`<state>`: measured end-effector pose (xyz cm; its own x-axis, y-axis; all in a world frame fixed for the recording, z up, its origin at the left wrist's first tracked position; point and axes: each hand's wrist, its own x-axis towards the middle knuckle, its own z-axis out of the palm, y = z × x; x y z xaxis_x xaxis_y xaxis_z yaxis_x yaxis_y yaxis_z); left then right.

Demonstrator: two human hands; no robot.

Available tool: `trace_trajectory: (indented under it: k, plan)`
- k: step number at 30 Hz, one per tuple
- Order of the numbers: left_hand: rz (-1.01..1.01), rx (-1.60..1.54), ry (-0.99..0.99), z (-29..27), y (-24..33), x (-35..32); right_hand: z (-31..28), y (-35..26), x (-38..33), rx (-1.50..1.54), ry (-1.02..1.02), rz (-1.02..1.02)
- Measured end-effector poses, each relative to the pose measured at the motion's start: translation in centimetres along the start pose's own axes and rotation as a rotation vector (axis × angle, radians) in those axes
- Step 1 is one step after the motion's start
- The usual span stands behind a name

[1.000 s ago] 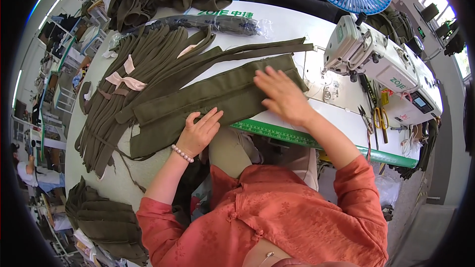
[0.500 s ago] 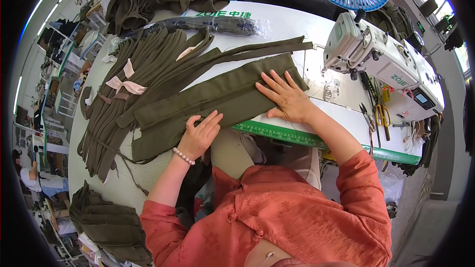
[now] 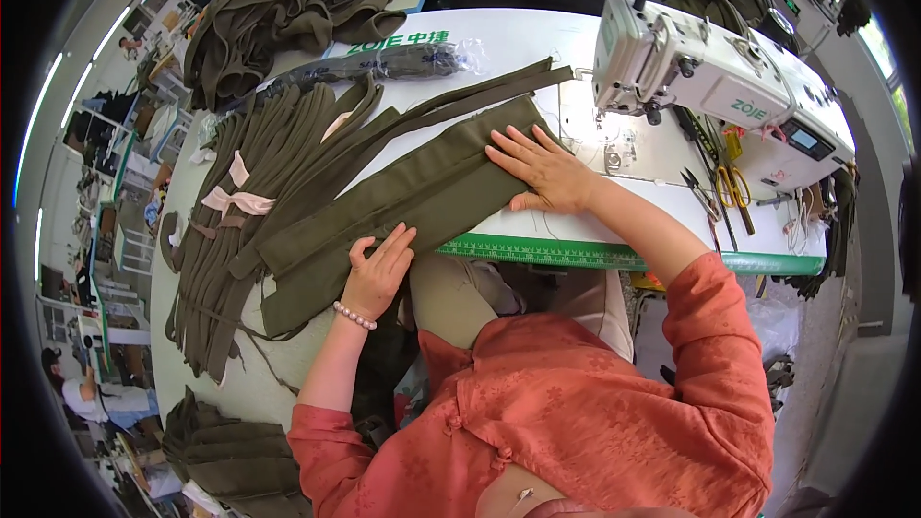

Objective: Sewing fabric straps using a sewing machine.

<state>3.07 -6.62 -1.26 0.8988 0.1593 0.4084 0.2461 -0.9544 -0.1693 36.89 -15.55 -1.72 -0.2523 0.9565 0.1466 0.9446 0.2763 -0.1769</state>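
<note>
A long green cloth (image 3: 451, 187) is laid on the table (image 3: 518, 34), its length pointed from eight o'clock to two o'clock. Its near edge is touched by the left hand (image 3: 377, 273), thumb apart; its two-o'clock end by the right hand (image 3: 556, 176), fingers spread.

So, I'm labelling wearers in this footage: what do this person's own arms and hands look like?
The left hand and right hand are both ungloved. The left wears a bracelet of round, pearly pinkish beads; none shows on the right. Coral-red sleeves, with a faint floral pattern, leave the forearms bare.
</note>
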Motion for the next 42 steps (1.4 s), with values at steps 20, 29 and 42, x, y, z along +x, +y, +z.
trace_trajectory:
  k: [20, 29, 42]
  plan:
    - [-0.027, 0.009, -0.031, 0.3, 0.2, -0.1, -0.8, -0.5, -4.7, 0.230, 0.420, -0.001]
    - [-0.110, -0.057, 0.031, -0.9, 0.5, 0.0, -2.5, -3.3, -4.0, 0.213, 0.439, 0.099]
    - [-0.264, -0.116, 0.191, -3.4, 0.5, 0.9, -1.0, -6.4, -0.4, 0.152, 0.432, 0.081]
